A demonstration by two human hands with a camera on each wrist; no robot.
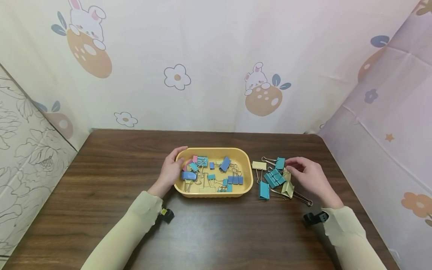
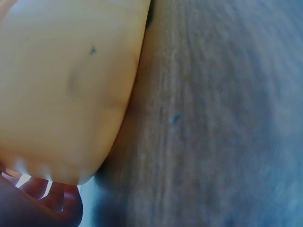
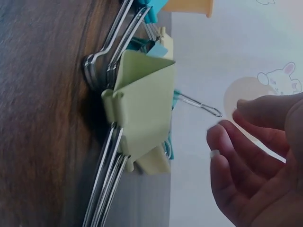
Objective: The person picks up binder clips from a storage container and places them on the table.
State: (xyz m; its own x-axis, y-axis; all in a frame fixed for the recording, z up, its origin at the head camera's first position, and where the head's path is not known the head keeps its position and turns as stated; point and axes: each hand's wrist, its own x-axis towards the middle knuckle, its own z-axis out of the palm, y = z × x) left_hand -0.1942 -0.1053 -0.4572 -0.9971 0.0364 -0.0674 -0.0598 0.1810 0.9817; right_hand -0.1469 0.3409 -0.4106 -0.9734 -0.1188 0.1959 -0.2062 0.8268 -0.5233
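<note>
My left hand grips the left end of a yellow plastic tray, thumb over the rim and fingers along the outside wall. Inside the tray lie several small binder clips, among them a blue one and a pink one. To the tray's right is a loose pile of larger teal and pale green binder clips. My right hand hovers beside this pile with fingers loosely bent. Nothing shows between its thumb and fingertips in the right wrist view.
Tray and clips rest on a dark wood-grain table. A pale curtain printed with rabbits and flowers hangs behind the table's back edge, with more cloth along both sides. Small black cameras sit at both wrists.
</note>
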